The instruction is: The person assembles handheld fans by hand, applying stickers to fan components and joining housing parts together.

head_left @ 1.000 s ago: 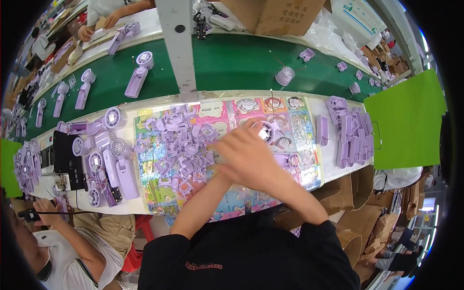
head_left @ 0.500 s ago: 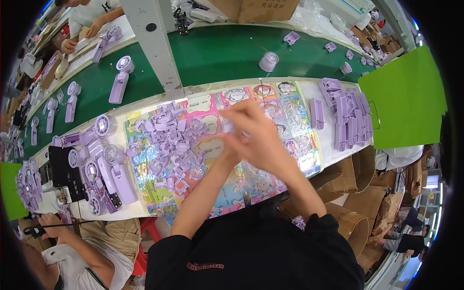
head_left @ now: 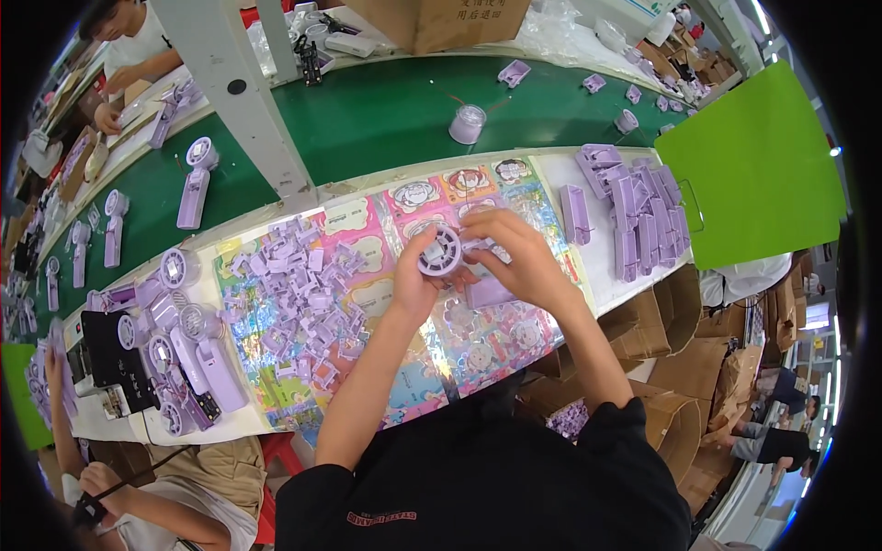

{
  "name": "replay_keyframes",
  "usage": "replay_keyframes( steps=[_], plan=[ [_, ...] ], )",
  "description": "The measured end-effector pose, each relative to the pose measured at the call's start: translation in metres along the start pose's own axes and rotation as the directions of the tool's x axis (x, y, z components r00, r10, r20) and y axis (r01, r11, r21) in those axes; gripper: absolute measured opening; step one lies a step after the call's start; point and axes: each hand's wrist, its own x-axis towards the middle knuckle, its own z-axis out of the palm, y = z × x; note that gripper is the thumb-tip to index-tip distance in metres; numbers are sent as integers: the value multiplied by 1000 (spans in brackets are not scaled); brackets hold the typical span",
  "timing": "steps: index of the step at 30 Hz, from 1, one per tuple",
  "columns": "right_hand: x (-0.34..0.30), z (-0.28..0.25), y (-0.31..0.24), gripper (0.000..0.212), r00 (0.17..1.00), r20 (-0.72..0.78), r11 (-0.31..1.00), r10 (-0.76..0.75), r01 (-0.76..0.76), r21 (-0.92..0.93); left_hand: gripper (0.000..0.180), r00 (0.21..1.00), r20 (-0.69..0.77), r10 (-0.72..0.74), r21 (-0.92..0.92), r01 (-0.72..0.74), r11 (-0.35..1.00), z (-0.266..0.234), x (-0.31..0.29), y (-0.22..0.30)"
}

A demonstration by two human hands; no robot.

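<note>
My left hand (head_left: 415,277) is closed around a round purple fan head (head_left: 428,262), its spoked face turned up over the patterned mat (head_left: 404,390). Close against its right side, my right hand (head_left: 525,262) has bent fingers pinched at a small purple piece by the fan's edge; what exactly they grip is partly hidden. Beneath the right hand a purple handle-shaped part (head_left: 489,294) shows; whether it joins the fan head cannot be made out. To the left of my hands lies a heap of small purple plastic pieces (head_left: 308,294).
Purple handle shells (head_left: 648,220) are stacked at the right, near a green panel (head_left: 763,174). Handheld fans (head_left: 197,354) crowd the left side. A green conveyor belt (head_left: 367,124) carries fan parts behind a metal post (head_left: 243,101). A co-worker sits at lower left.
My hands, blurred and raised before, are now lower and together at the fan head, which shows clearly. The view has shifted slightly. The lower-left co-worker's arm now reaches toward the fans.
</note>
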Motion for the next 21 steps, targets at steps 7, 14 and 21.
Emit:
replay_keyframes(
  steps=[7,14,21],
  plan=[
    [-2,-15,-3,29,999,38,997,39,-41,64,50,997,-77,30,61,-25,998,2,3,-3],
    [3,-11,4,36,976,-12,916,219,-201,347,42,976,-99,195,45,-191,981,5,4,-6],
    [-1,-10,21,45,891,148,652,430,-420,631,35,963,28,267,139,-268,953,13,-2,-1]
  ],
)
